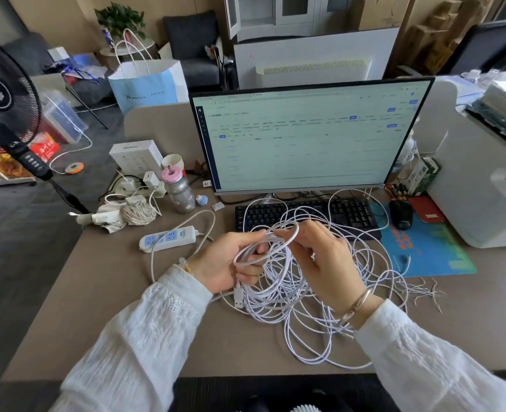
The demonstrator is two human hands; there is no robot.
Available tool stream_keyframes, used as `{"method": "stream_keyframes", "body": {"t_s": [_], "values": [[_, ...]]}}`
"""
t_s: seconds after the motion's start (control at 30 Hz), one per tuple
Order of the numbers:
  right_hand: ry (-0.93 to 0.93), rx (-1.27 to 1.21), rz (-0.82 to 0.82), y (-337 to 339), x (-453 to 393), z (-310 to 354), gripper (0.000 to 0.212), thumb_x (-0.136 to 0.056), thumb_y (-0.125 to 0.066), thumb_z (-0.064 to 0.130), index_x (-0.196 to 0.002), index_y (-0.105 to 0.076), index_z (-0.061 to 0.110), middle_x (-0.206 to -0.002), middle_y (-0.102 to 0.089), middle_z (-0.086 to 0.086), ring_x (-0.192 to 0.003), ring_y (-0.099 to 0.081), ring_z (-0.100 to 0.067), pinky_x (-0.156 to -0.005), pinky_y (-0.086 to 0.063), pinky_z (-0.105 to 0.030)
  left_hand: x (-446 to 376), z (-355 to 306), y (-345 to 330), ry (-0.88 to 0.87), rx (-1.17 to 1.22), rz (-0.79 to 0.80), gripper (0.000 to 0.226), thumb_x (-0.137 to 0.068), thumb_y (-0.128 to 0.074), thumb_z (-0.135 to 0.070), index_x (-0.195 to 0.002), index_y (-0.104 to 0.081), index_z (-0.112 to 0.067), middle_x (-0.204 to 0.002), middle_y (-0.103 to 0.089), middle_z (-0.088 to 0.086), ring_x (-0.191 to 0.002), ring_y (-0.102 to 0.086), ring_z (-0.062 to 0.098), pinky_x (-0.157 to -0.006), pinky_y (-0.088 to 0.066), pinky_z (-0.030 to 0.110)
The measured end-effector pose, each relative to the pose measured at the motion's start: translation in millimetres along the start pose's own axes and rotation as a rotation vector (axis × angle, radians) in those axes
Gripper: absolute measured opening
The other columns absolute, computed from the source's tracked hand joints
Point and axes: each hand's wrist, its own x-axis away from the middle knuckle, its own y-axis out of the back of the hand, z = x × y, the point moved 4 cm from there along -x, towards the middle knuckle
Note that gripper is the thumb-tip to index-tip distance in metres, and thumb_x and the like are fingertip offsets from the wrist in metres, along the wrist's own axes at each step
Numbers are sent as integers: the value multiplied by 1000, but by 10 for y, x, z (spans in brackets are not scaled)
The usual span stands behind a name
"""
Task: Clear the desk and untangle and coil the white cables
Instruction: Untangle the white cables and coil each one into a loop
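both hands are raised over the desk (120,295): a small coil (265,245) is gripped in the curled left hand (230,263), its far end pinched by the right hand (320,257). loose cables (314,307) are heaped just under both.

monitor (305,138) text — blurred, unreadable; fan (4,93) cut off at left edge

— What do the hands hold?
— The left hand (228,263) grips a small coil (265,246) of white cable; the right hand (320,257) pinches its loop.
— And below?
— The tangled white cables (314,307) lie on the surface (111,307), before the keyboard (305,214).
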Motion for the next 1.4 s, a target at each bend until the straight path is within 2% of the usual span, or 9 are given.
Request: {"method": "stream_keyframes", "body": {"t_s": [0.2,0.3,0.4,0.5,0.6,0.77,0.87,1.07,1.4], "values": [[-509,-673,-54,3,3,-133,17,-90,-54,23,-96,-61,9,-99,-70,-3,-84,-64,-13,-73,-49,-26,5,-61,2,-121,-213,-120,32,-100,-40,-25,-71,-42,-11,-47,-29,-5,-36,-24,6,-35,-21,16],[-548,-565,210,-53,14,-259,60,-74,-75,42,-126,-52,23,-127,-57,14,-119,-52,-3,-96,-42,-19,58,-118,-41,-175,-290,-99,33,-101,-41,-26,-71,-43,-11,-52,-29,-2,-44,-29,9,-42,-28,18],[-543,-518,509,-138,61,-367,83,-70,-83,22,-140,-40,32,-140,-48,13,-133,-41,-4,-110,-38,-34,109,-147,-119,-124,-183,4,31,-100,-41,-28,-73,-44,-12,-54,-33,-2,-48,-40,13,-50,-41,23],[-501,-545,553,-141,3,-380,52,-74,-78,4,-120,-57,11,-100,-67,0,-96,-64,-19,-90,-53,-51,129,-112,-167,-59,15,99,28,-97,-40,-28,-74,-44,-13,-50,-29,-6,-40,-32,7,-46,-40,22],[-504,-554,541,-110,-52,-380,38,-75,-79,6,-109,-64,10,-72,-59,7,-71,-58,-18,-80,-54,-48,99,-95,-112,-18,178,87,27,-95,-42,-28,-72,-46,-13,-46,-26,-9,-41,-14,6,-38,-30,17],[-496,-462,458,-99,-44,-372,45,-73,-75,45,-100,-63,12,-82,-67,-4,-80,-66,-42,-71,-54,-55,43,-85,-14,-46,201,-17,29,-90,-48,-30,-66,-49,-14,-44,-23,-10,-38,-10,5,-35,-16,16],[-479,-382,480,-96,19,-408,58,-73,-63,68,-102,-63,18,-90,-69,-7,-77,-67,-34,-72,-56,-49,76,-120,49,-63,231,-66,28,-88,-50,-30,-65,-47,-15,-43,-22,-10,-40,-6,5,-33,-14,15],[-486,-389,408,72,67,-501,13,-93,-58,24,-92,-69,17,-68,-63,-4,-59,-49,-14,-57,-41,-30,161,-121,187,-26,200,-95,29,-89,-48,-31,-64,-46,-16,-41,-23,-10,-39,-6,5,-33,-10,15],[-364,-198,345,210,-160,-353,6,-84,-72,15,-87,-77,17,-64,-69,10,-47,-52,1,-49,-40,-10,167,-55,111,94,-73,-5,26,-89,-46,-27,-64,-45,-16,-41,-23,-10,-30,-20,1,-33,-14,16]]}}
